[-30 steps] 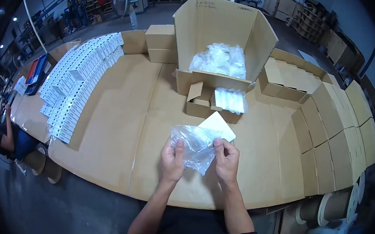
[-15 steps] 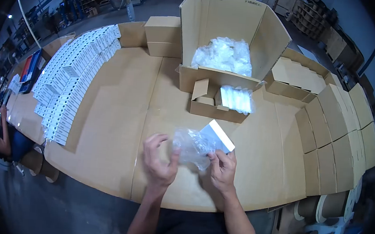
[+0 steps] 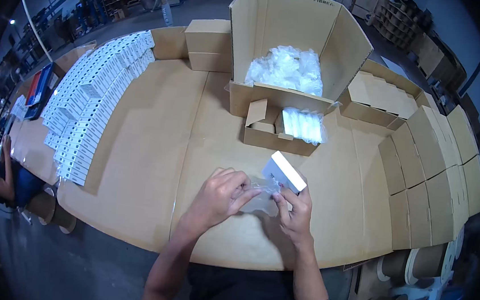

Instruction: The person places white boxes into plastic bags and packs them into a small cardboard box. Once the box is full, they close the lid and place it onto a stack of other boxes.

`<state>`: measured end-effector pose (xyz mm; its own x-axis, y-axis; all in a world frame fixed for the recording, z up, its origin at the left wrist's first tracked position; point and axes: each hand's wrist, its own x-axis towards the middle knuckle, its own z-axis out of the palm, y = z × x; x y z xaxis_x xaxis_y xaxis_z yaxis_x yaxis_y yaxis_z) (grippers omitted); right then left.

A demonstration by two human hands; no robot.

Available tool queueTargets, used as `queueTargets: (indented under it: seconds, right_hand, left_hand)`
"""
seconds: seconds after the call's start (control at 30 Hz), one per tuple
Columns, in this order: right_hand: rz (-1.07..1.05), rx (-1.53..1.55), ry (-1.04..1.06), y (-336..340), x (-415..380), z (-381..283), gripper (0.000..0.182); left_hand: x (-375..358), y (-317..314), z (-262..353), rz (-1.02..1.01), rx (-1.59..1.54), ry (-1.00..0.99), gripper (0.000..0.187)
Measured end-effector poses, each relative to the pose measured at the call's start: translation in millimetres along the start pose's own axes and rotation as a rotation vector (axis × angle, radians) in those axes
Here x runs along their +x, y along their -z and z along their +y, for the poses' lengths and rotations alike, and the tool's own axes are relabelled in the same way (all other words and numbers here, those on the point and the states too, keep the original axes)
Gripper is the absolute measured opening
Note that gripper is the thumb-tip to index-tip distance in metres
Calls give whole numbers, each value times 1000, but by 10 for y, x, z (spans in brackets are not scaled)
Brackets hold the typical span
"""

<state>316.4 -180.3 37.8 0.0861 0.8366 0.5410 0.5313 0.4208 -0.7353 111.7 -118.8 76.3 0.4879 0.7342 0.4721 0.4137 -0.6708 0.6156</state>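
Gripping: right hand (image 3: 297, 209) fingers closed on white box (image 3: 285, 171); left hand (image 3: 222, 194) pinching clear plastic bag (image 3: 263, 193) above table (image 3: 148, 159).

The person is wearing a dark, short-sleeved top, its black sleeve showing at the lower right edge of the view. Both forearms are showing bare, and the left hand (image 3: 220, 195) and right hand (image 3: 297, 212) are wearing no gloves, rings or watch.
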Motion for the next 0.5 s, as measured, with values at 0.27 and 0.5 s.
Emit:
queueTargets:
  seconds: [0.27, 0.5]
  right_hand:
    - [-119, -33, -261, 2, -120, -103, 21]
    - [-92, 42, -374, -23, -245, -112, 17]
  left_hand:
    - [74, -118, -58, 120, 22, 60, 25]
    - [84, -293, -416, 699, -597, 186, 36]
